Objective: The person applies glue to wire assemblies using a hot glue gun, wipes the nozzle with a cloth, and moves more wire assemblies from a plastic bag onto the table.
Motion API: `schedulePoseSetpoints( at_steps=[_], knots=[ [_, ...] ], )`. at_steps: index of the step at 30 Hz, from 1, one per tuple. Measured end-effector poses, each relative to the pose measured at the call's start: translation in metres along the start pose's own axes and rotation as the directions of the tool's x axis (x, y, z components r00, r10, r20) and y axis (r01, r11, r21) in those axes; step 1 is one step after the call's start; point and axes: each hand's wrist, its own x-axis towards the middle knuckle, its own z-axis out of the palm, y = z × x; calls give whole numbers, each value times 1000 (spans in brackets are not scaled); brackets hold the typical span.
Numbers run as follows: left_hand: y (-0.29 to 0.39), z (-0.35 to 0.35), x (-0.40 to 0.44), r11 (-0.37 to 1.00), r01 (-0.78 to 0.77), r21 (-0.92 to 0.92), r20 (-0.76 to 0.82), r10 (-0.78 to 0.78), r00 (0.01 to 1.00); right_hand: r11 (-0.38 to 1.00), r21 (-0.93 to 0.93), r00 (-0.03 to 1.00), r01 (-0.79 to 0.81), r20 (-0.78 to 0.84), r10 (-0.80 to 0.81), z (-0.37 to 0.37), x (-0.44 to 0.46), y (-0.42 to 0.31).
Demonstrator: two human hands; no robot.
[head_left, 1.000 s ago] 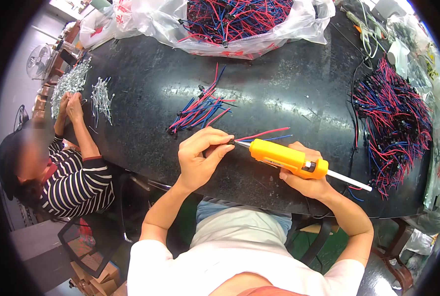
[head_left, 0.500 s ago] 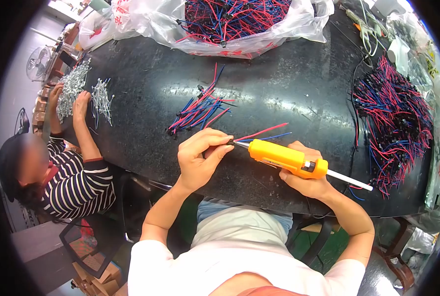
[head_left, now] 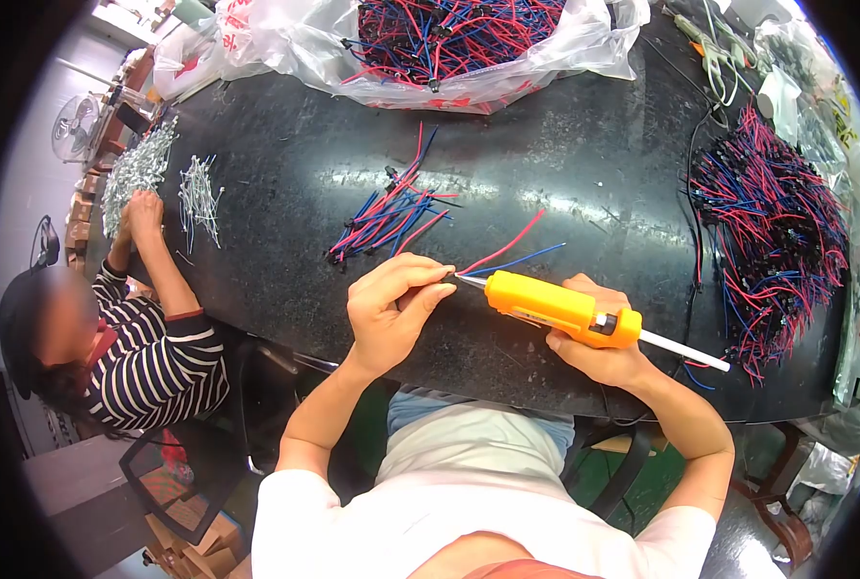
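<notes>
Past the white shirt (head_left: 488,526) at the near edge, the person's right hand (head_left: 599,352) is wrapped around a yellow glue gun (head_left: 541,301), a white stick (head_left: 686,351) jutting from its back end. To the left, the left hand (head_left: 391,304) has thumb and fingertips pinched together on a small black connector (head_left: 451,277), held above the near part of the bench (head_left: 507,362). The gun's metal nozzle (head_left: 471,281) points at that connector (too small to tell if they touch), and a red wire (head_left: 507,246) and a blue wire (head_left: 522,260) fan out to the right over the gun's front.

Farther off, a loose bunch of red and blue wires (head_left: 391,217) lies on the bench, with a much bigger wire heap (head_left: 773,251) well to the right. On the left, a co-worker in a striped top (head_left: 160,372) has both hands close together at a pile of whitish pieces (head_left: 140,164). At the far side, a clear plastic bag (head_left: 305,58) holds more such wires.
</notes>
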Motion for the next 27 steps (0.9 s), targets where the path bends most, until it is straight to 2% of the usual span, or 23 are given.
schedulePoseSetpoints(
  at_steps=[17, 27],
  knots=[
    [0, 1, 0, 997, -44, 61, 2, 44, 999, 1000, 4, 1000, 16, 8, -16, 0, -1, 1],
    [2, 0, -2, 998, 21, 57, 15, -22, 1000, 1000, 2, 1000, 4, 20, -4, -1, -1, 1]
  ],
)
